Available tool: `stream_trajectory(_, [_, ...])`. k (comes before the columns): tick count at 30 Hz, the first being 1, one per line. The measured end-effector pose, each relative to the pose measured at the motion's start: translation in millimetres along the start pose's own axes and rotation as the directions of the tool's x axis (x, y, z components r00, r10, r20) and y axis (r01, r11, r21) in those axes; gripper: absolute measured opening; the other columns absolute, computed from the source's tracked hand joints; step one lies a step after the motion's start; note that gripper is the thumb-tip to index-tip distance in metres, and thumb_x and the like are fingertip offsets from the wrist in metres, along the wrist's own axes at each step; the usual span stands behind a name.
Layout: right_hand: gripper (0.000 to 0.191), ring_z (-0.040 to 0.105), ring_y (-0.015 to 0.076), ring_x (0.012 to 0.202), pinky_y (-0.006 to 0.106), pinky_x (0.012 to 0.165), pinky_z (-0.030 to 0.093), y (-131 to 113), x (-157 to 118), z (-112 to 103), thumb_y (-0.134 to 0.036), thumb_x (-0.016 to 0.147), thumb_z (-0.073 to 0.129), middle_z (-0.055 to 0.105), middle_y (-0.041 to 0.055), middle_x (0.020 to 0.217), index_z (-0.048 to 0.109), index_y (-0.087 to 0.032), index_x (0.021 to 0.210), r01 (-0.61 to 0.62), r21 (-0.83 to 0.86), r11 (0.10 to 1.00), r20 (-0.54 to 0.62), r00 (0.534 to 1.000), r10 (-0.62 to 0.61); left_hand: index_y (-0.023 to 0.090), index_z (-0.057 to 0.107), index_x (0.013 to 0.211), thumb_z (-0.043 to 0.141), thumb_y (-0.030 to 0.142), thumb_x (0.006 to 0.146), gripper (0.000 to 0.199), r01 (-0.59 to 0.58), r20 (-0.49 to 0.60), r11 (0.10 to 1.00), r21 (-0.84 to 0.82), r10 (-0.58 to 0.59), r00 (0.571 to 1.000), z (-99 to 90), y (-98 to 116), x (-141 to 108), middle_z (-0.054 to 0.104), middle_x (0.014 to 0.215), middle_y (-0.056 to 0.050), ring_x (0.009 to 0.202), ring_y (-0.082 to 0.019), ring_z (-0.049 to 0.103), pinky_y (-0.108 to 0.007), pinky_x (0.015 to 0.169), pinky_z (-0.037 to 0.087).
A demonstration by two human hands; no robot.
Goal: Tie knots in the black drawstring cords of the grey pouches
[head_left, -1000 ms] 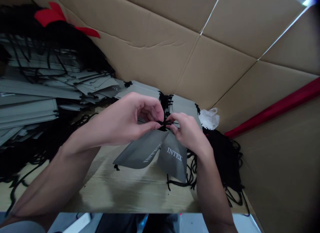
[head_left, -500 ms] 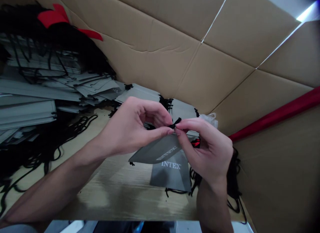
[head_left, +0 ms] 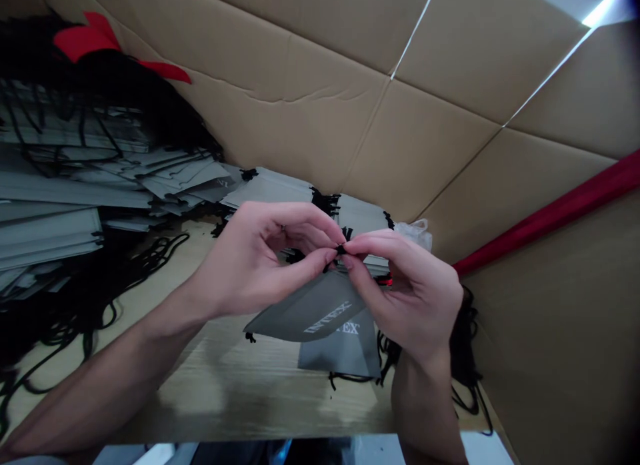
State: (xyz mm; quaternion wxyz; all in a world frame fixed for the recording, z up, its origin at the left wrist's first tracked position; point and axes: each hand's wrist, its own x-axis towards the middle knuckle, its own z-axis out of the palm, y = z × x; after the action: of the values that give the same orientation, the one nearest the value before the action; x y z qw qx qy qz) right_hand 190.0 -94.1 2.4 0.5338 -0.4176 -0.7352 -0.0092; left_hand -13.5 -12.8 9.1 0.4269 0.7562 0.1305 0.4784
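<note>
On the far left there is a big heap of flat grey bags [head_left: 65,205] with black strings [head_left: 75,298] lying loose over them and over the table [head_left: 220,385]. A red piece of cloth [head_left: 85,38] sits on top of a dark pile at the back. These bags look like ones that are either done or waiting; it is hard to say which.

Next comes the left hand [head_left: 260,265]. Its thumb and first finger are pinched together on the end of a thin black cord [head_left: 341,250]. Right beside it, the right hand [head_left: 410,292] pinches the same cord end with its fingers closed, so the two hands meet tip to tip.

Just under the hands hangs a small grey bag [head_left: 305,312] with white letters on it. It is held up off the table by its top. A second grey bag [head_left: 350,352] lies flat below it on the table.

The cord work at the top of the held bag looks like it is in the middle, maybe a knot or a pull, and not finished.

Behind the hands is another row of grey bags [head_left: 280,188]. To the right sits more black cord in a bunch [head_left: 465,358], a bit of clear plastic [head_left: 420,228], and brown cardboard walls [head_left: 450,165] with a red strip [head_left: 550,212].
</note>
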Motion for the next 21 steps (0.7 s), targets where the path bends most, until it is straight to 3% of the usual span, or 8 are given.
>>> stream_trajectory(6, [0.017,0.079,0.0198,0.084,0.037,0.075,0.068,2,-3,-5,-0.01,0.1,0.076,0.084,0.0023,0.095,0.081,-0.027,0.103,-0.044,0.006,0.999,0.01,0.999,0.044,0.024,0.084,0.099,0.078,0.02,0.102,0.008,-0.164,0.057,0.949,0.268,0.155,0.986,-4.6,-3,0,0.088,0.089,0.002,0.074,-0.012,0.081,-0.021,0.07,0.067])
stream_trajectory(11, [0.019,0.078,0.0185,0.082,0.036,0.075,0.067,-1,-5,-8,-0.009,0.099,0.075,0.083,0.0003,0.092,0.079,-0.028,0.103,-0.085,-0.008,0.996,0.06,0.995,0.085,0.025,0.082,0.103,0.08,0.014,0.102,0.011,-0.355,0.138,0.868,0.347,0.328,0.935,-8.9,-8,-4,0.091,0.103,0.001,0.09,-0.014,0.087,-0.021,0.082,0.069])
stream_trajectory(21, [0.02,0.077,0.0162,0.085,0.032,0.081,0.066,-1,-2,-9,-0.006,0.1,0.072,0.081,-0.0001,0.094,0.077,-0.025,0.105,0.025,-0.099,0.995,0.156,0.988,-0.009,0.02,0.072,0.109,0.079,0.009,0.1,0.016,-0.562,0.27,0.599,0.57,0.509,0.817,-9.1,-19,-12,0.088,0.105,-0.005,0.089,-0.017,0.086,-0.025,0.088,0.069])
